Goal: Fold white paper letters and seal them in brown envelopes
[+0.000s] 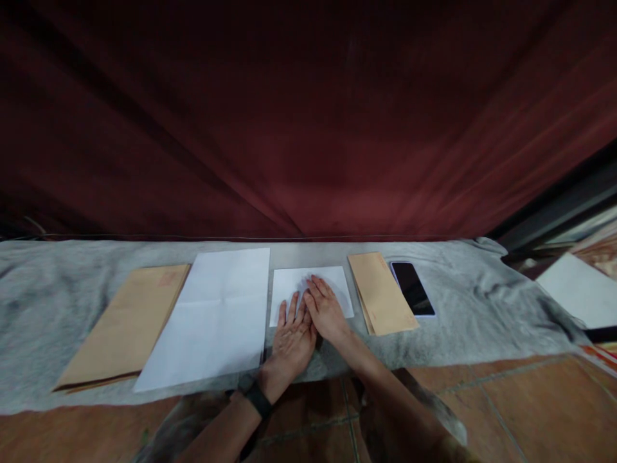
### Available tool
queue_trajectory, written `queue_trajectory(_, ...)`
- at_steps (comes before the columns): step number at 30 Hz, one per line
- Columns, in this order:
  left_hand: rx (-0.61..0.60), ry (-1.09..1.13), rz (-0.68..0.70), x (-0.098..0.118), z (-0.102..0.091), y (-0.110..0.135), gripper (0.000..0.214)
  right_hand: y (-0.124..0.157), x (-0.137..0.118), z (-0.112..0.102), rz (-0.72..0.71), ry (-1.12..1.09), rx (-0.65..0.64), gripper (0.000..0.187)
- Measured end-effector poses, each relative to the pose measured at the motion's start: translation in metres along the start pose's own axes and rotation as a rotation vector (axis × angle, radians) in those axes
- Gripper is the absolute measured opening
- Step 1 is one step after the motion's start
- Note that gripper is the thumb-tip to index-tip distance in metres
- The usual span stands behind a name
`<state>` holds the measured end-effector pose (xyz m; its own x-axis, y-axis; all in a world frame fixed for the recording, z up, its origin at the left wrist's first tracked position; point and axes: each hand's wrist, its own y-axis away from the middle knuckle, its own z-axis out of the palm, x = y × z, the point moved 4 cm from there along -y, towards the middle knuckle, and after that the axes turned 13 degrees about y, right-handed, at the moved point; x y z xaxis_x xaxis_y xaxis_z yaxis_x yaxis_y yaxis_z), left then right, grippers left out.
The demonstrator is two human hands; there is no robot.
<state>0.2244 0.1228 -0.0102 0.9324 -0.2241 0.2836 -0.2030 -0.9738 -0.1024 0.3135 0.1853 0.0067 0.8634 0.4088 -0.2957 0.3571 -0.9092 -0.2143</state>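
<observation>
A small folded white paper [332, 283] lies on the grey cloth [463, 302] in front of me. My right hand [326, 308] rests flat on it, fingers stretched out and pressing down. My left hand [292, 337] lies flat beside it, its fingertips on the paper's lower left edge and its palm on the cloth. A dark band sits on my left wrist. Neither hand grips anything.
A large unfolded white sheet [214, 318] lies left of the hands, with a big brown envelope [126, 325] beyond it. To the right are a narrow brown envelope [380, 292] and a black phone [412, 288]. A dark red curtain [308, 116] hangs behind. Tiled floor lies below.
</observation>
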Motion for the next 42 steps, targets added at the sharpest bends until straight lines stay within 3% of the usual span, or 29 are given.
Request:
queue_trajectory(7, 0.082, 0.026, -0.033, -0.002, 0.006, 0.004, 0.063, 0.001, 0.006, 0.005, -0.009, 0.240, -0.024, 0.048)
queue_trajectory(17, 0.194, 0.077, -0.142, -0.010, -0.006, 0.011, 0.058, 0.010, 0.031, 0.002, 0.034, 0.383, 0.030, 0.052)
queue_trajectory(20, 0.209, 0.096, -0.164, -0.011, -0.015, -0.003, 0.061, 0.011, 0.034, 0.002, 0.036, 0.386, 0.029, 0.052)
queue_trajectory(23, 0.221, 0.137, -0.107, -0.006, -0.019, -0.031, 0.063, 0.010, 0.034, 0.003, 0.035, 0.391, 0.017, 0.052)
queue_trajectory(29, 0.153, 0.171, -0.104, 0.004, 0.001, -0.074, 0.059, 0.010, 0.035, 0.004, 0.039, 0.429, -0.006, 0.053)
queue_trajectory(35, 0.151, 0.118, -0.177, -0.007, 0.000, -0.072, 0.059, 0.012, 0.034, 0.004, 0.025, 0.412, 0.043, 0.049)
queue_trajectory(42, 0.268, 0.102, -0.213, -0.019, -0.003, -0.060, 0.059, 0.017, 0.041, 0.001, 0.036, 0.411, 0.095, 0.051)
